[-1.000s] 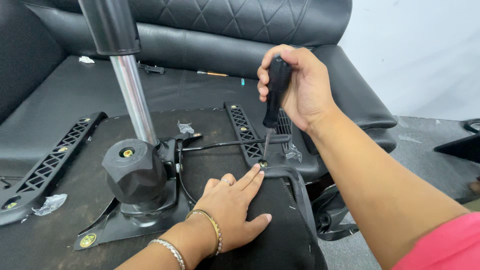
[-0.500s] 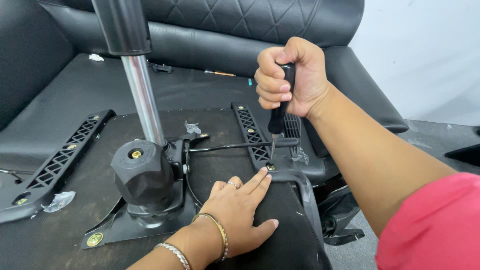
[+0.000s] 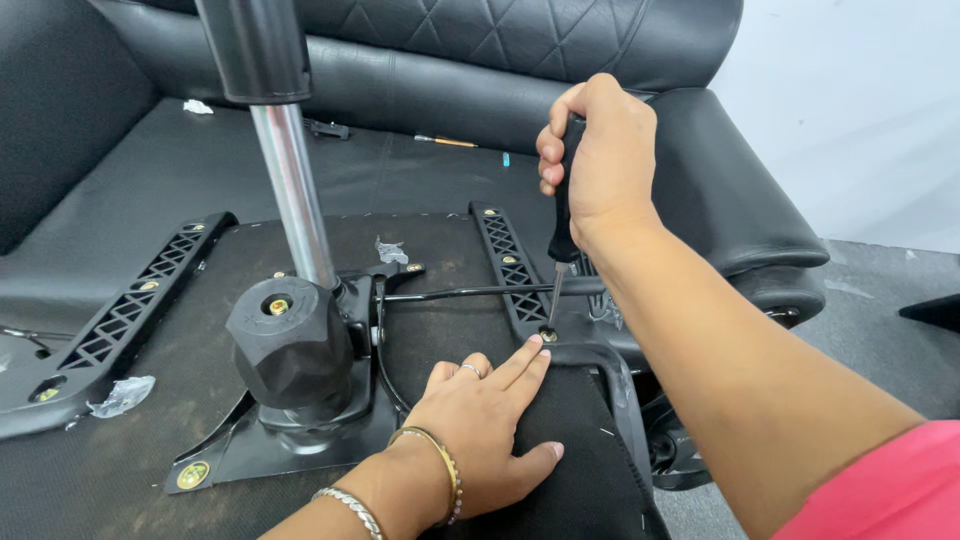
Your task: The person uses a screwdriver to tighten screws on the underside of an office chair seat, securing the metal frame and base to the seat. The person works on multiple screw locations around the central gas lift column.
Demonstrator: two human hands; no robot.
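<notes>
Right hand fists around upright screwdriver; left hand lies flat, fingers spread, on seat underside.

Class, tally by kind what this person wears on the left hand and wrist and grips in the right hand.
bracelets: 2
ring: 1
black screwdriver: 1
Total: 4

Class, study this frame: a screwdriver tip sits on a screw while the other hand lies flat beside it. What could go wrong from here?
1. The left hand has fingertips right beside the screw; if the screwdriver slips, its tip could jab them.
2. The shaft looks slightly tilted, so the tip might cam out and chew the screw head.
</notes>
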